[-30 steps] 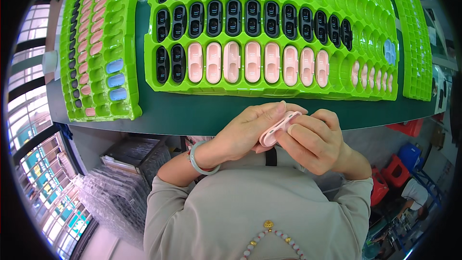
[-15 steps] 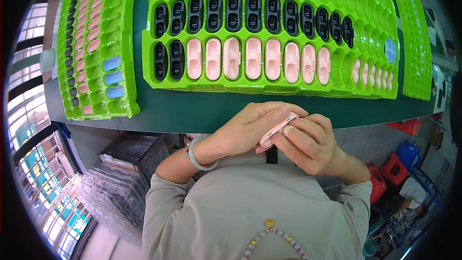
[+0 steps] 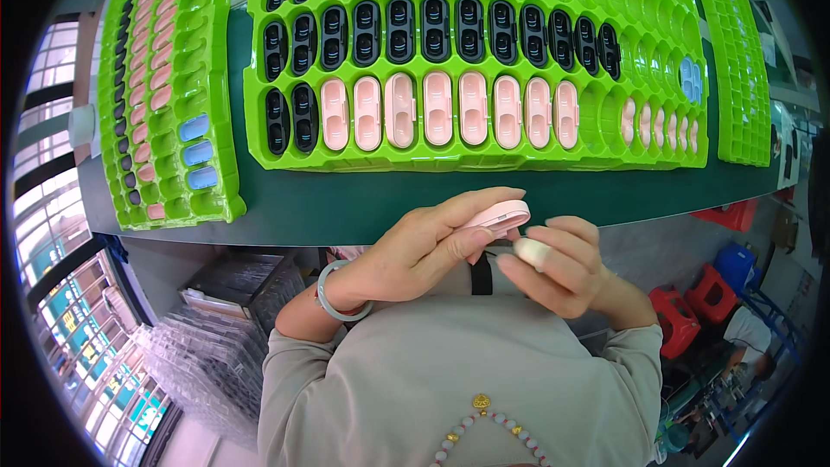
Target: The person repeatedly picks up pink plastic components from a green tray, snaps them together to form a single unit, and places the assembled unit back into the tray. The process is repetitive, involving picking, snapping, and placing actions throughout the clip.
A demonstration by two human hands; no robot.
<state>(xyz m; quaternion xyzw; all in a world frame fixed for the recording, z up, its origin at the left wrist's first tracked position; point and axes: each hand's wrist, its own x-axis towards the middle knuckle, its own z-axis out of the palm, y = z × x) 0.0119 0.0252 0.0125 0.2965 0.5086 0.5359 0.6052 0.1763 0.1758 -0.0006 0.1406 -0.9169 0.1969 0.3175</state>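
Note:
A pink earbud case [image 3: 500, 215] is pinched in my left hand [image 3: 419, 246], one rounded end sticking out past the thumb and fingers. My right hand [image 3: 560, 270] is just right of the case and apart from it, with its fingers bent. A small cream-coloured piece [image 3: 532, 252] shows between those fingers; whether it is held or worn on a fingertip I cannot tell. Beyond both hands lies a large green tray [image 3: 484, 162]. Its front row holds black earbud cases [image 3: 290, 119] at the left, then several pink cases [image 3: 438, 110] with their hollows facing up.
On the left, a second green tray [image 3: 226, 112] carries small black, pink and blue pieces [image 3: 198, 153]. Another green tray [image 3: 745, 78] stands at the right on the dark green table [image 3: 346, 203]. Wrapped stacks [image 3: 199, 346] and red stools [image 3: 674, 320] flank me. A person works at lower right.
My right hand has come off the pink case and drawn back slightly. The case has turned in my left hand, which is further left. The trays sit slightly further left in view.

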